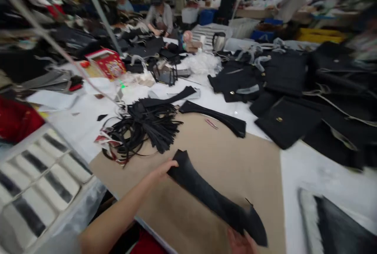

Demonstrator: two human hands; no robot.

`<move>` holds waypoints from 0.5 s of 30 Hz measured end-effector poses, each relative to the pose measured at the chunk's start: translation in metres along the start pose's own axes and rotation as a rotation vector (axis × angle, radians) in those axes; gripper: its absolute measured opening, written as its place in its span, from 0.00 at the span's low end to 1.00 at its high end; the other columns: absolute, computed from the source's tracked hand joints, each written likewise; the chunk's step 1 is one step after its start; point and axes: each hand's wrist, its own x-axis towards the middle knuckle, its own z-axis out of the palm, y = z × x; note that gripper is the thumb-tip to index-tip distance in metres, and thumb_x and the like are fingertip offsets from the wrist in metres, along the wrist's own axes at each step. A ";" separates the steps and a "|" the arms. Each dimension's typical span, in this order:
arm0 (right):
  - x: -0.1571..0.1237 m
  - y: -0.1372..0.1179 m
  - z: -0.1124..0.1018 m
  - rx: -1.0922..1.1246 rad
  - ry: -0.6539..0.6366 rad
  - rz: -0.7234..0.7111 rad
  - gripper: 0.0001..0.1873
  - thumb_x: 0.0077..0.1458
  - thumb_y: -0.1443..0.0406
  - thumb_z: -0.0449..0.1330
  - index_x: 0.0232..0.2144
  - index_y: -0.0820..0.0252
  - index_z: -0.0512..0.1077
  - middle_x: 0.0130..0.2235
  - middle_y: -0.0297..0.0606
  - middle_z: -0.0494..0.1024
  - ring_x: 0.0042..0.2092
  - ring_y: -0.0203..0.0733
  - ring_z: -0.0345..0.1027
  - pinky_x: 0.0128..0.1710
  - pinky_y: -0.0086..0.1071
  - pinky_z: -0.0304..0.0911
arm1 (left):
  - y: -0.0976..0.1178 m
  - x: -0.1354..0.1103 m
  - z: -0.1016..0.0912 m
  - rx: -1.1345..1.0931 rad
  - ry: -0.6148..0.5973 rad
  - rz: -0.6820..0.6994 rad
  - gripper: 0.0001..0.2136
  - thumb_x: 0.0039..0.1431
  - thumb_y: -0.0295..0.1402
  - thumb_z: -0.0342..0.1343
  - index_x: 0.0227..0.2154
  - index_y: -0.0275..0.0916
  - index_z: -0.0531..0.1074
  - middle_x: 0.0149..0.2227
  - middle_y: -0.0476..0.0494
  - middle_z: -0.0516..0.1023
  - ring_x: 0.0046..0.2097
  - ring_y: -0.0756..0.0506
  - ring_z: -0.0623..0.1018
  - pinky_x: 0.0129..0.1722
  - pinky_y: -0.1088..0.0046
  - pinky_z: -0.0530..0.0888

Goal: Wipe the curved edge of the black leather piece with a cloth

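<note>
A long curved black leather piece lies across a brown cardboard sheet. My left hand grips its far end with fingers closed on the edge. My right hand shows only partly at the bottom edge, under the near end of the same piece; its fingers are hidden. A second curved black piece lies at the far edge of the cardboard. A bundle of thin black strips sits to the left of it.
Black bags and panels are piled on the right of the white table. A red box stands at the back left. A striped tray is near left. Other people work at tables behind.
</note>
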 end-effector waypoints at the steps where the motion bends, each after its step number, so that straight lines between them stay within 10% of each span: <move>1: 0.001 0.021 -0.014 0.260 0.016 -0.036 0.20 0.49 0.48 0.64 0.24 0.60 0.71 0.32 0.36 0.79 0.41 0.42 0.74 0.48 0.42 0.70 | -0.006 0.009 -0.008 0.035 0.007 -0.026 0.08 0.42 0.29 0.56 0.28 0.34 0.75 0.27 0.44 0.78 0.32 0.44 0.75 0.32 0.72 0.71; 5: 0.010 0.069 -0.031 0.747 0.089 -0.052 0.22 0.21 0.50 0.70 0.18 0.55 0.70 0.29 0.36 0.79 0.42 0.51 0.75 0.50 0.46 0.69 | -0.021 0.032 -0.029 0.153 0.007 -0.112 0.13 0.50 0.31 0.55 0.38 0.31 0.74 0.31 0.46 0.79 0.38 0.41 0.77 0.38 0.70 0.71; 15: 0.023 0.090 -0.080 0.331 0.393 -0.136 0.32 0.35 0.43 0.67 0.33 0.61 0.70 0.31 0.43 0.75 0.36 0.57 0.71 0.39 0.52 0.68 | -0.037 0.035 -0.032 0.274 0.065 -0.043 0.25 0.42 0.37 0.65 0.46 0.35 0.71 0.39 0.41 0.80 0.44 0.38 0.77 0.44 0.63 0.73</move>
